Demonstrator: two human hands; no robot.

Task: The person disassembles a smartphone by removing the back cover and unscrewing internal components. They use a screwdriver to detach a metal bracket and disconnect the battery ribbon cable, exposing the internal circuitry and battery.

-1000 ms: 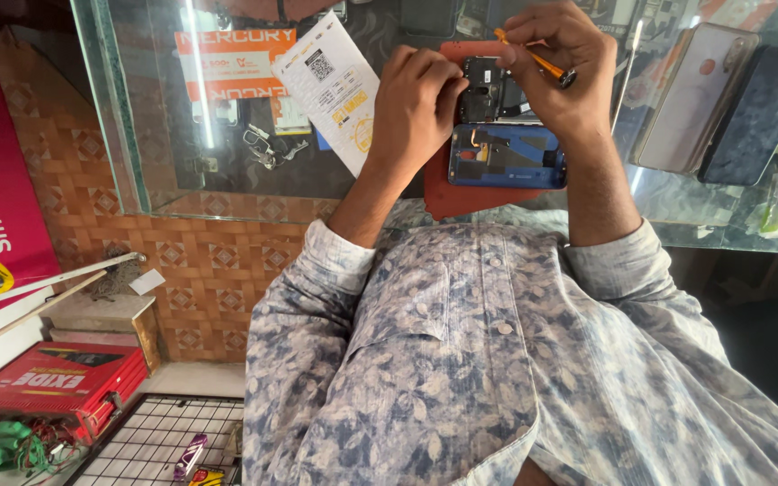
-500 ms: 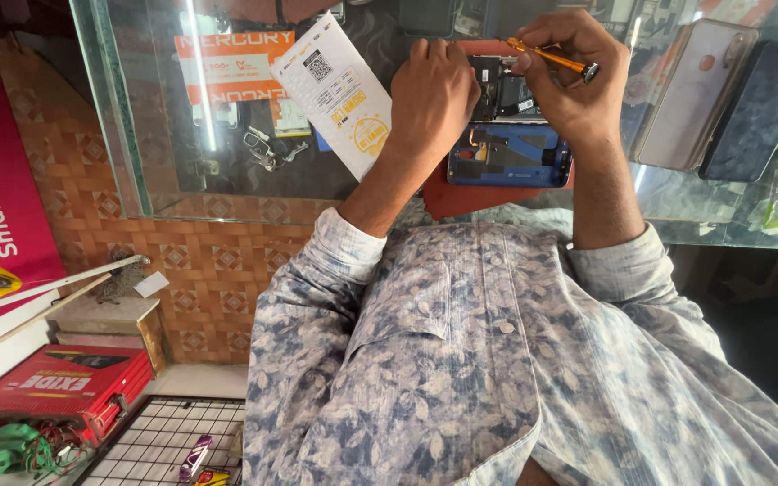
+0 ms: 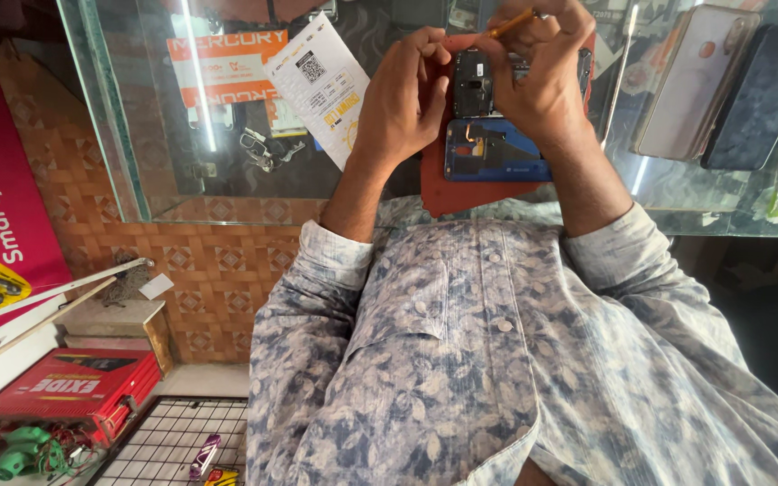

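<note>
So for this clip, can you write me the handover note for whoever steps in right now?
Left hand: rests on the left edge of the opened phone, steadying it.
Right hand: pinches a thin orange tool over the phone's upper end.
The phone lies on a red mat on the glass counter, back cover off, insides exposed.
Done: back is off.
Left: cannot tell which part is being worked on; the hands cover it.

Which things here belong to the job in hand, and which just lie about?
In hand: opened phone, orange tool, red mat, left hand, right hand.
Lying about: paper slip, two phones, red box.
</note>
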